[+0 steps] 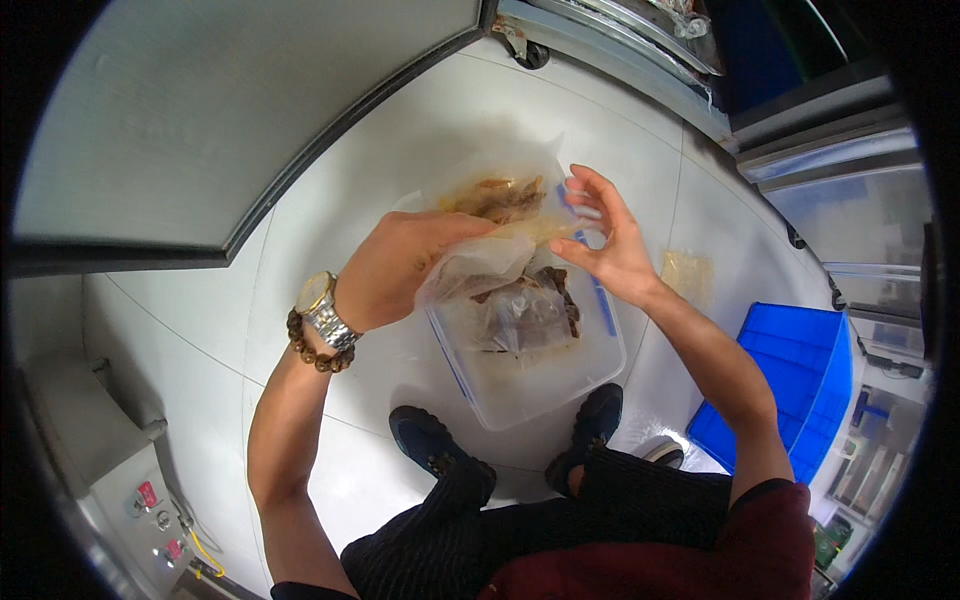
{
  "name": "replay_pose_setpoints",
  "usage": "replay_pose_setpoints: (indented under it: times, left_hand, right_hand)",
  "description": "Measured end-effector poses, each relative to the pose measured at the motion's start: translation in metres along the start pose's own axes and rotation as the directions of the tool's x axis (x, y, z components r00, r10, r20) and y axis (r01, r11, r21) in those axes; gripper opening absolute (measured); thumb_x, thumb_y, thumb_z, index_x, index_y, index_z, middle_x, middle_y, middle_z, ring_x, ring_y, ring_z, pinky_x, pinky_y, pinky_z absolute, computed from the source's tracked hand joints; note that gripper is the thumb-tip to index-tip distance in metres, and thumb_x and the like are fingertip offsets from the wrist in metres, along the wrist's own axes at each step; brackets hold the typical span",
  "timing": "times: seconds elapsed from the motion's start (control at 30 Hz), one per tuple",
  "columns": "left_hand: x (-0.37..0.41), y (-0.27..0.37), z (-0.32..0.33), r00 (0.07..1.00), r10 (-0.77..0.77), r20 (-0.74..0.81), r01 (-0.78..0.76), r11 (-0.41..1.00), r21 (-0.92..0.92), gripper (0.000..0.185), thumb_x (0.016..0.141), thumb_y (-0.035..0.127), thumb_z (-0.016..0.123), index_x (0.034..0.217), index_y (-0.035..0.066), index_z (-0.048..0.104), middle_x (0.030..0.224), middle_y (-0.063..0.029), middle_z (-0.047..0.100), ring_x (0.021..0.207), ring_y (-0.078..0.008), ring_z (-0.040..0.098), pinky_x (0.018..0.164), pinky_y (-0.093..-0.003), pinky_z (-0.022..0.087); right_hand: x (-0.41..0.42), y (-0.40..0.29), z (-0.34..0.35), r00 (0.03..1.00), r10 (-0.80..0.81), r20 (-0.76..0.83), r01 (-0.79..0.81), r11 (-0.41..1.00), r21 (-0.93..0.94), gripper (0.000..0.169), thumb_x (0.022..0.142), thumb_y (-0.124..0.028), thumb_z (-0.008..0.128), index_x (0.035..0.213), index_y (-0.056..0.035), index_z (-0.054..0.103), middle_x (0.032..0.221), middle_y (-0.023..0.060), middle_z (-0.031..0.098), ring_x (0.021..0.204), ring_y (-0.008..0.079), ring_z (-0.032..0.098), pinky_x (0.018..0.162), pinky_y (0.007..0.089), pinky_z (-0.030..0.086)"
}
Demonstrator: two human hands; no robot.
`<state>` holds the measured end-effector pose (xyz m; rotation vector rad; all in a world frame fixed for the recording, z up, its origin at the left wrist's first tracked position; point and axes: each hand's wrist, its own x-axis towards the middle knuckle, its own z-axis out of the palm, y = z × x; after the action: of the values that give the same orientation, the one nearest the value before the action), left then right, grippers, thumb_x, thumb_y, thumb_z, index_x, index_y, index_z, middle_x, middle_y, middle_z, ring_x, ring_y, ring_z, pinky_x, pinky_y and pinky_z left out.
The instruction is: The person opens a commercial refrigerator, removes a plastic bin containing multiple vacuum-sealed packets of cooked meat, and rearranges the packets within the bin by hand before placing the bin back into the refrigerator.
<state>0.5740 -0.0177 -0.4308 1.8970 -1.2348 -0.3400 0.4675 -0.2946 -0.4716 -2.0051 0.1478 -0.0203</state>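
A rectangular translucent plastic container (pixel 502 397) stands on the floor between my feet. Thin translucent plastic film (pixel 480 262) is bunched over its middle, and my left hand (pixel 409 266) grips the film from the left side, its fingertips partly hidden. Opposite it, my right hand (pixel 607 232) has its fingers spread and curved beside the film's right end, with no firm grip to be seen. Brown food pieces (pixel 562 292) lie in the near half under clear plastic. Further off, more brownish food (pixel 495 199) shows in a plastic bag.
A blue plastic crate (pixel 795 382) stands at the right. A flat yellowish sheet (pixel 688 277) lies on the tiled floor. Black-edged grey panel (pixel 247 112) fills the upper left. Metal equipment with a caster (pixel 531 54) lines the top and right. Another shoe (pixel 665 453) is behind my right foot.
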Motion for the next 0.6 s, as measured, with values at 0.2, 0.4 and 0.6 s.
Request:
replay_pose_setpoints:
  times: [0.2, 0.4, 0.6]
  left_hand:
    - [0.008, 0.007, 0.008, 1.0, 0.014, 0.022, -0.015, 0.999, 0.032, 0.054, 0.084, -0.005, 0.06, 0.135, 0.013, 0.063, 0.116, -0.0158, 0.072, 0.095, -0.0274, 0.074, 0.085, -0.0353, 0.059]
    - [-0.015, -0.02, -0.045, 0.988, -0.003, -0.152, 0.028, 0.986, 0.164, 0.03, 0.094, -0.001, 0.058, 0.123, 0.003, 0.067, 0.108, -0.0171, 0.074, 0.078, -0.021, 0.074, 0.067, -0.0284, 0.059]
    - [-0.02, -0.004, -0.078, 0.837, -0.286, -0.467, 0.359, 0.93, 0.074, 0.019, 0.094, 0.01, 0.067, 0.111, 0.004, 0.074, 0.101, -0.0088, 0.076, 0.086, -0.019, 0.074, 0.075, -0.0286, 0.056]
  right_hand:
    - [0.008, -0.016, -0.002, 0.956, -0.138, 0.257, 0.189, 0.965, -0.183, 0.028, 0.087, -0.006, 0.077, 0.114, -0.0059, 0.068, 0.107, 0.0056, 0.07, 0.101, 0.0166, 0.064, 0.091, 0.0322, 0.051]
    - [0.007, 0.031, -0.018, 0.99, 0.114, 0.079, -0.114, 0.993, -0.006, 0.012, 0.095, -0.004, 0.069, 0.106, -0.0023, 0.07, 0.094, 0.0026, 0.073, 0.088, 0.0066, 0.06, 0.081, 0.027, 0.052]
    - [0.001, 0.028, -0.073, 0.958, 0.13, 0.255, -0.116, 0.991, -0.068, 0.011, 0.095, -0.003, 0.067, 0.106, -0.0025, 0.07, 0.096, 0.0033, 0.072, 0.09, 0.009, 0.062, 0.086, 0.0288, 0.053]
